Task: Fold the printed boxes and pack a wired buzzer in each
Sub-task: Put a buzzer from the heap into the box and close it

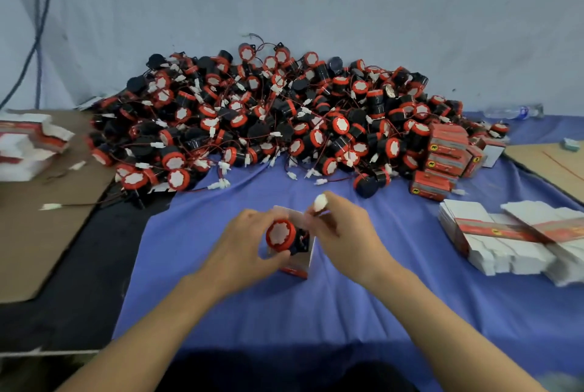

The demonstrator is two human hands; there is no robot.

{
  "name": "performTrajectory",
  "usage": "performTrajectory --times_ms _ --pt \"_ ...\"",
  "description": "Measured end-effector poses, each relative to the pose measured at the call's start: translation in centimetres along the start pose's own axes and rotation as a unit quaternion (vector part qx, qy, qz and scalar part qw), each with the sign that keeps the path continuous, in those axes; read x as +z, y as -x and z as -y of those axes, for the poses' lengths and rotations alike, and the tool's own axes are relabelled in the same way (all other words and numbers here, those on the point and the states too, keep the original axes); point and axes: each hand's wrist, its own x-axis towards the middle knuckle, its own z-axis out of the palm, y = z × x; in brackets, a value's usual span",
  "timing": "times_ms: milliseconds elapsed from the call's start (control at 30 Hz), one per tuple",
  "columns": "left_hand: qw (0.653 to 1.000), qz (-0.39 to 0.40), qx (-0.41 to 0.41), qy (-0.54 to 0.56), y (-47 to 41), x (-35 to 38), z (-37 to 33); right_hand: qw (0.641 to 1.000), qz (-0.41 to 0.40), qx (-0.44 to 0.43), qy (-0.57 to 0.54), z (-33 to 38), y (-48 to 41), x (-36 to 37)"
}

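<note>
Over the blue cloth [316, 306], my left hand [243, 243] grips a black buzzer with a red-rimmed white face [279, 233] and a small printed box [303, 260] behind it. The buzzer sits at the box's open end. My right hand [341, 230] pinches the buzzer's white wire connector [320, 202] just above the box. A big heap of wired buzzers [268, 119] fills the table behind. Flat unfolded boxes [512, 240] lie stacked at the right.
Several packed red boxes [445, 157] are piled at the heap's right edge. More flat boxes [28, 145] rest on brown cardboard [38, 233] at the left. Another cardboard sheet [553, 164] lies far right. A plastic bottle [512, 111] lies by the wall.
</note>
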Motion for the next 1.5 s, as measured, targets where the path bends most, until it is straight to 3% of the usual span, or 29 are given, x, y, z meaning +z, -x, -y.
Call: performTrajectory --times_ms 133,333,500,600,733,833,933,1033,1100,1167,1200,1267,1333,1400,1500 --pt "0.996 0.013 0.019 -0.09 1.1 2.0 0.8 0.971 0.128 -0.021 0.202 -1.1 -0.3 0.8" --pt "0.979 0.044 -0.004 -0.199 2.3 3.5 0.4 0.924 0.181 0.023 0.335 -1.0 -1.2 0.7" --pt "0.966 0.074 -0.1 -0.229 2.9 4.2 -1.1 0.924 0.176 0.117 0.319 0.2 -2.8 1.4" --pt "0.958 0.118 -0.158 -0.206 3.1 4.6 -1.6 0.923 0.15 0.126 0.331 0.9 -3.3 2.3" --pt "0.95 0.166 -0.185 -0.187 3.4 5.4 -1.5 0.895 0.184 0.126 0.385 1.7 -3.6 2.8" --pt "0.946 0.172 -0.191 -0.198 3.5 5.7 -1.9 0.902 0.192 0.156 0.355 2.1 -4.3 2.9" --pt "0.956 0.134 -0.183 -0.184 3.7 6.1 -2.4 0.935 0.122 0.151 0.296 1.8 -3.8 3.4" --pt "0.979 0.053 -0.152 -0.122 4.5 7.1 -2.2 0.945 0.092 0.149 0.275 0.9 -2.7 4.1" --pt "0.982 -0.001 -0.172 0.081 4.7 7.5 -2.0 0.944 0.094 0.13 0.287 0.4 -2.1 4.5" --pt "0.906 -0.028 -0.233 0.353 4.3 7.3 -2.6 0.947 0.096 0.104 0.288 0.4 -1.8 5.0" --pt "0.874 -0.052 -0.237 0.421 4.0 7.5 -2.5 0.948 0.097 0.09 0.29 0.4 -1.7 5.4" --pt "0.871 -0.079 -0.236 0.424 4.1 7.8 -2.4 0.948 0.103 0.069 0.294 0.4 -1.7 6.3" --pt "0.894 -0.102 -0.229 0.37 4.3 8.2 -2.2 0.936 0.132 0.059 0.322 0.5 -1.8 7.2" --pt "0.944 -0.118 -0.181 0.249 4.7 8.5 -1.6 0.928 0.154 0.059 0.333 0.4 -1.9 7.6" --pt "0.958 -0.12 -0.143 0.218 4.8 8.0 -1.7 0.944 0.163 0.075 0.276 0.0 -2.1 7.3"
